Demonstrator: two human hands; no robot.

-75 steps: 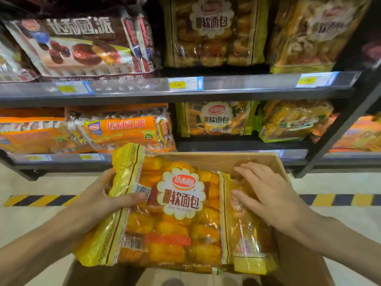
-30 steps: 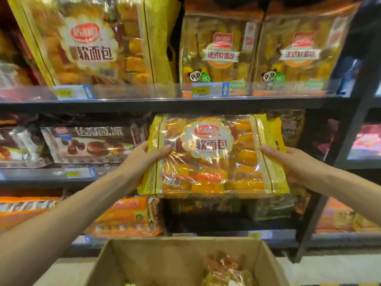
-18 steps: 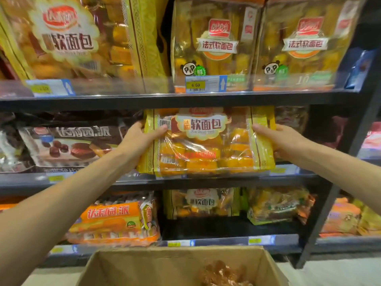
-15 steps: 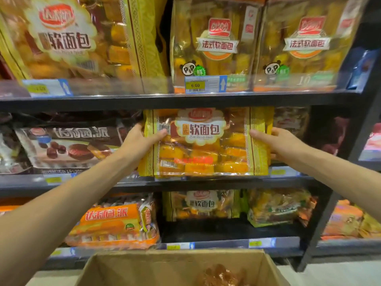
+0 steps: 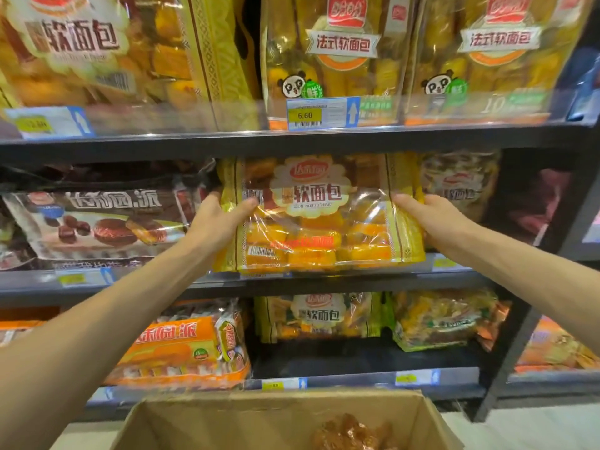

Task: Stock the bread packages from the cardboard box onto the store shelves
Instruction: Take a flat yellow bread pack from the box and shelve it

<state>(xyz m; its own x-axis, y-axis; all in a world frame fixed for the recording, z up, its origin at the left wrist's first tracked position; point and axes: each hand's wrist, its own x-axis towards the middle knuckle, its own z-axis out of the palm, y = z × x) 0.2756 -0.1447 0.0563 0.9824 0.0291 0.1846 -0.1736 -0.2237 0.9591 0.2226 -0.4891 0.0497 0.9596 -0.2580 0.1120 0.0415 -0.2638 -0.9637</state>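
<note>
Since half a second ago the bread package [image 5: 319,216] has slid a little deeper onto the middle shelf [image 5: 324,280], its bottom edge now resting at the shelf's front edge. Nearest, the cardboard box [image 5: 279,420] sits cut off at the bottom, one more package dimly visible inside. The left hand [image 5: 220,219] and right hand [image 5: 431,219] grip the package's side edges, thumbs in front; the other fingers are hidden behind it. Placing is under way; next comes pushing back and letting go. How much room lies behind is unclear.
</note>
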